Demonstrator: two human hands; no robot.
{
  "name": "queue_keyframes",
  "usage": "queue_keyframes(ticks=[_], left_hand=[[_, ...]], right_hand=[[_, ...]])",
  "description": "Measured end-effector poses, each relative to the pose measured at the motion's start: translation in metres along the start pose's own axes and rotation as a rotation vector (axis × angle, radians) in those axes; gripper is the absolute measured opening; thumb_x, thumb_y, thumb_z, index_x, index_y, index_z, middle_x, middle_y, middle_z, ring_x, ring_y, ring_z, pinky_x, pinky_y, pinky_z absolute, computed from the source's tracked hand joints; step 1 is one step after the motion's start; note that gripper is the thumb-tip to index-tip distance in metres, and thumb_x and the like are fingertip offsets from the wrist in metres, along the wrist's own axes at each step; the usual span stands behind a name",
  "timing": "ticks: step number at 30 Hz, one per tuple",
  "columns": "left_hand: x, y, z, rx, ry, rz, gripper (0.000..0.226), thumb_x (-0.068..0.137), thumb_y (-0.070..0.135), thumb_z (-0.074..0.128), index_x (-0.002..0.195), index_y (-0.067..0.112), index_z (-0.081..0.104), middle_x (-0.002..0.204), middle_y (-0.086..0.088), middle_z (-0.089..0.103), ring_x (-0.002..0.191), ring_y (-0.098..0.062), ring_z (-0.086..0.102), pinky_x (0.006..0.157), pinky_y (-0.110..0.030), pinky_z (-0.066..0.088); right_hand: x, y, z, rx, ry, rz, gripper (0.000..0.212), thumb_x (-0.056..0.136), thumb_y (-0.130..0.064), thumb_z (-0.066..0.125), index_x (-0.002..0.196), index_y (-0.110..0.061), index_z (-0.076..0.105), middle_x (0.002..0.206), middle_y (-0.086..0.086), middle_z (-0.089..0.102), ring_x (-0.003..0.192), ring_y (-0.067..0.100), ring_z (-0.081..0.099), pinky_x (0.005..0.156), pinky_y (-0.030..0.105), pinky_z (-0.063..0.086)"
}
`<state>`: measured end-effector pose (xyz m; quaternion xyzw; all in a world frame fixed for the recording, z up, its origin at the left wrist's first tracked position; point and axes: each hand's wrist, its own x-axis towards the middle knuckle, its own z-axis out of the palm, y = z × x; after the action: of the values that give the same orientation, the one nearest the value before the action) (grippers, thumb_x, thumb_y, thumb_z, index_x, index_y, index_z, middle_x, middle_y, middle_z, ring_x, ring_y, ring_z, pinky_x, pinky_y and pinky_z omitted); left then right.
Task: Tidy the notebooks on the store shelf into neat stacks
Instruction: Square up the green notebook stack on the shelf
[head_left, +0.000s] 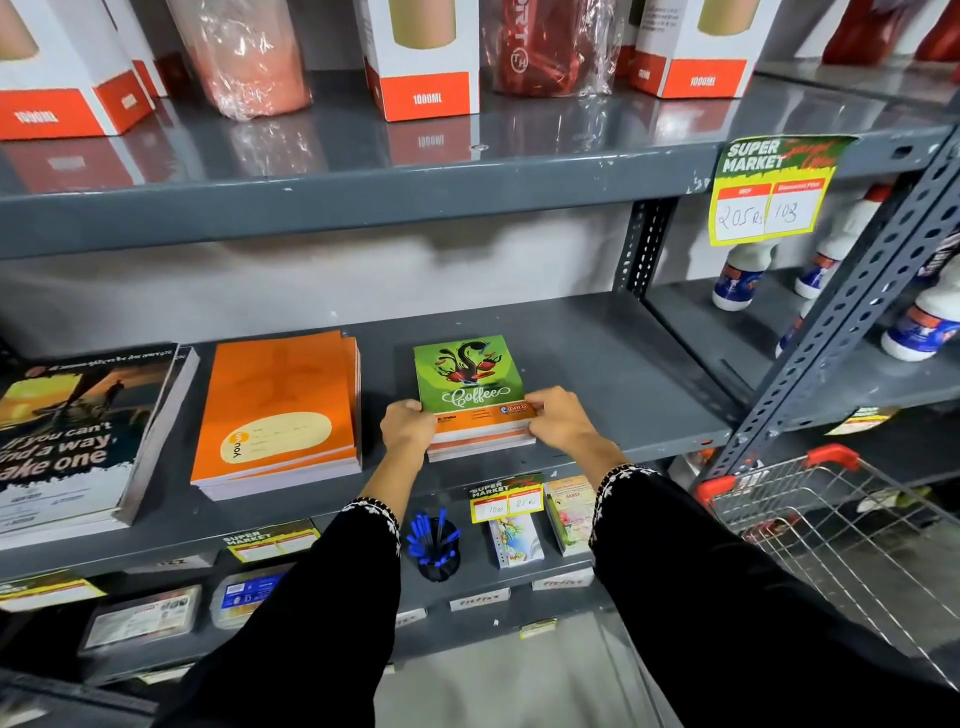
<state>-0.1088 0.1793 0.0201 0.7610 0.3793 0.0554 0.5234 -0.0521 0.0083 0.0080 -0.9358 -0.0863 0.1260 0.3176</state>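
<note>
Squaring last stack on grey shelf (597, 364). Three stacks in row: big dark-cover pile (78, 436) far left, orange notebooks (280, 410) middle, green coffee-cover stack (470, 384) right, well apart from orange. Green stack's long axis runs front to back, near edge at shelf lip. Left hand (408, 428) clamped on near-left corner, right hand (558, 421) clamped on near-right corner; both equally near. Judgement: next move is small push or twist to line up edges.

Grey steel shelving (363, 208), perforated uprights (831, 332). Pale wall (311, 280) behind, beyond the fingers. Glossy top shelf reflects light. Wire cart (831, 530) right of them; pale floor (519, 675) below.
</note>
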Motion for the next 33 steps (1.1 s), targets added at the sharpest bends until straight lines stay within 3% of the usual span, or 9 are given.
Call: queue_keyframes(ticks=[2, 9, 11, 13, 15, 19, 23, 28, 33], left_hand=[[-0.002, -0.002, 0.001, 0.001, 0.015, 0.007, 0.022, 0.087, -0.004, 0.053, 0.104, -0.001, 0.068, 0.116, -0.019, 0.068, 0.11, -0.031, 0.062, 0.083, -0.029, 0.047], [-0.007, -0.001, -0.001, -0.002, 0.051, 0.041, 0.024, 0.088, 0.0, 0.058, 0.11, -0.004, 0.066, 0.119, -0.021, 0.067, 0.114, -0.033, 0.06, 0.096, -0.035, 0.048], [-0.009, -0.001, -0.002, -0.001, 0.055, 0.052, 0.021, 0.087, -0.001, 0.058, 0.106, -0.003, 0.068, 0.118, -0.021, 0.067, 0.112, -0.034, 0.061, 0.096, -0.035, 0.048], [-0.01, -0.003, -0.002, 0.0, 0.063, 0.055, 0.013, 0.087, -0.002, 0.059, 0.088, 0.001, 0.071, 0.116, -0.021, 0.068, 0.111, -0.034, 0.062, 0.095, -0.035, 0.049], [-0.01, -0.005, -0.002, 0.007, 0.073, 0.057, 0.019, 0.086, -0.003, 0.058, 0.074, 0.008, 0.069, 0.115, -0.021, 0.069, 0.109, -0.034, 0.062, 0.094, -0.035, 0.049], [-0.008, -0.01, -0.003, -0.012, 0.077, 0.056, 0.024, 0.085, -0.003, 0.06, 0.107, -0.001, 0.069, 0.117, -0.019, 0.068, 0.111, -0.033, 0.062, 0.096, -0.033, 0.048], [-0.01, -0.018, -0.006, -0.019, -0.002, 0.083, 0.042, 0.08, 0.003, 0.069, 0.121, 0.002, 0.061, 0.123, -0.017, 0.065, 0.115, -0.028, 0.06, 0.1, -0.031, 0.045], [-0.022, -0.034, -0.009, 0.043, -0.075, 0.225, 0.057, 0.075, 0.003, 0.076, 0.128, 0.004, 0.056, 0.122, -0.016, 0.066, 0.112, -0.028, 0.063, 0.101, -0.032, 0.046], [-0.022, -0.038, -0.01, 0.115, -0.044, 0.291, 0.05, 0.077, -0.01, 0.069, 0.123, 0.006, 0.061, 0.118, -0.016, 0.069, 0.109, -0.027, 0.065, 0.101, -0.033, 0.047]], right_hand=[[-0.002, 0.001, 0.0, 0.003, -0.008, -0.002, 0.03, 0.088, 0.001, 0.056, 0.114, -0.005, 0.069, 0.117, 0.014, 0.069, 0.105, 0.028, 0.065, 0.088, 0.031, 0.053], [-0.006, 0.0, 0.005, -0.039, -0.029, -0.012, 0.038, 0.086, 0.001, 0.06, 0.122, -0.009, 0.063, 0.123, 0.013, 0.066, 0.109, 0.031, 0.064, 0.097, 0.04, 0.053], [-0.008, -0.001, 0.007, -0.057, -0.026, -0.014, 0.038, 0.086, 0.0, 0.062, 0.123, -0.009, 0.062, 0.125, 0.014, 0.064, 0.11, 0.032, 0.063, 0.099, 0.039, 0.052], [-0.009, -0.001, 0.008, -0.069, -0.018, -0.02, 0.038, 0.086, 0.0, 0.062, 0.123, -0.009, 0.062, 0.126, 0.014, 0.064, 0.111, 0.032, 0.063, 0.1, 0.039, 0.051], [-0.009, 0.0, 0.009, -0.073, -0.009, -0.025, 0.038, 0.086, 0.001, 0.061, 0.123, -0.01, 0.062, 0.126, 0.014, 0.064, 0.111, 0.032, 0.063, 0.1, 0.04, 0.052], [-0.011, 0.001, 0.009, -0.074, 0.003, -0.034, 0.038, 0.086, 0.002, 0.06, 0.121, -0.011, 0.064, 0.125, 0.014, 0.064, 0.109, 0.033, 0.063, 0.098, 0.04, 0.052], [-0.014, 0.002, 0.01, -0.118, 0.02, -0.052, 0.039, 0.084, 0.004, 0.06, 0.121, -0.01, 0.064, 0.122, 0.016, 0.063, 0.108, 0.035, 0.062, 0.097, 0.038, 0.051], [-0.021, 0.002, 0.015, -0.202, 0.047, -0.067, 0.04, 0.088, -0.002, 0.06, 0.127, -0.008, 0.059, 0.124, 0.017, 0.062, 0.112, 0.034, 0.061, 0.102, 0.037, 0.049], [-0.022, 0.0, 0.014, -0.234, 0.067, -0.06, 0.041, 0.09, -0.001, 0.058, 0.13, -0.006, 0.056, 0.127, 0.018, 0.06, 0.115, 0.033, 0.06, 0.103, 0.036, 0.047]])
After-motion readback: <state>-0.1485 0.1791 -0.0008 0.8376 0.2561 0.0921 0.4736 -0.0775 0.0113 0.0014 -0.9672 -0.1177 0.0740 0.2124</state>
